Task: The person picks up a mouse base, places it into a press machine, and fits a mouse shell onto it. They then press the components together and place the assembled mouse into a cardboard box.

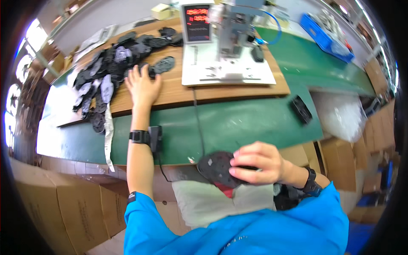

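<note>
My left hand (pixel 143 88) reaches forward with its fingers spread, at the right edge of a heap of dark sole-shaped pieces (pixel 114 59) on a wooden board. Its fingertips are at a black piece, and whether they press on it I cannot tell. Just right of them lies a single grey-black sole-shaped piece (pixel 164 64). Near the table's front edge my right hand (pixel 259 163) grips the right end of a black sole-shaped piece (pixel 217 168) with small marks on it. Something red (pixel 225 189) shows beneath that piece. Part of it is hidden by my fingers.
A machine with a white base (pixel 255 75) and a red-digit display (pixel 198 20) stands on the wooden board (pixel 170 96). The green table (pixel 238 114) carries a black block (pixel 301 109) and a blue bin (pixel 327 40). A cable (pixel 197 127) runs to the front edge. Cardboard boxes (pixel 68 208) stand below left.
</note>
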Motion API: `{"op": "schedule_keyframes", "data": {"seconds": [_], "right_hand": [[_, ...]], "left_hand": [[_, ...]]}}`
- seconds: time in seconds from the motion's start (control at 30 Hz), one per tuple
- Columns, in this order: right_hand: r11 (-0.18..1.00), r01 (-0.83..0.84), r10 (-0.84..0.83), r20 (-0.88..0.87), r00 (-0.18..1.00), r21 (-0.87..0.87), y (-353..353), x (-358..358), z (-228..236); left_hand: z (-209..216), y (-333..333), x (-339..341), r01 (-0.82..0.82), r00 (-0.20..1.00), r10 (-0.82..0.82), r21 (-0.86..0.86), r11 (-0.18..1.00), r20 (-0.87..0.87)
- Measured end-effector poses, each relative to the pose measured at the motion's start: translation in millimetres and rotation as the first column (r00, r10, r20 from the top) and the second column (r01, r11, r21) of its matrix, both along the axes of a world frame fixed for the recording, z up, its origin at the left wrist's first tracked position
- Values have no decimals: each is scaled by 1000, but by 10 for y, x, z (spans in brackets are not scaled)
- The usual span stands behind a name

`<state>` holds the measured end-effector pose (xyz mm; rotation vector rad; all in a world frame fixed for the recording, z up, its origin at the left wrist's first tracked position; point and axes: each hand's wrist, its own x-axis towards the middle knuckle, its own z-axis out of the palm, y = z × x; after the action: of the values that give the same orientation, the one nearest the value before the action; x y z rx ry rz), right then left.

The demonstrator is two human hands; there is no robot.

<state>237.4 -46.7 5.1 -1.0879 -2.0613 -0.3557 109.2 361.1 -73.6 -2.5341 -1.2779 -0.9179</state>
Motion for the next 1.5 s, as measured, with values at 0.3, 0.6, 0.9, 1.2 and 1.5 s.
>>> {"op": "schedule_keyframes", "data": {"seconds": [0.3,0.6,0.9,1.2,1.5], "right_hand": [[105,673,-993,-112,33,-732,-2629,-333,-815],[-613,446,-778,400,-484,-653,-4036,-503,-2414],[0,609,-1000,-18,-23,-793,-2538,86,-1948],[628,717,-769,-98,632,-305,-611,287,-517],[550,627,-768,-40,639,-552,-196,388,-704]], "left_hand": [[-88,373,-142,56,991,-53,17,998,-125],[-240,425,-80,46,975,-47,-13,999,-219],[99,186,-80,153,979,-149,19,988,-141],[74,-174,-23,1,1000,0,-104,995,13],[125,-254,-2,66,993,-49,-162,984,108]]}}
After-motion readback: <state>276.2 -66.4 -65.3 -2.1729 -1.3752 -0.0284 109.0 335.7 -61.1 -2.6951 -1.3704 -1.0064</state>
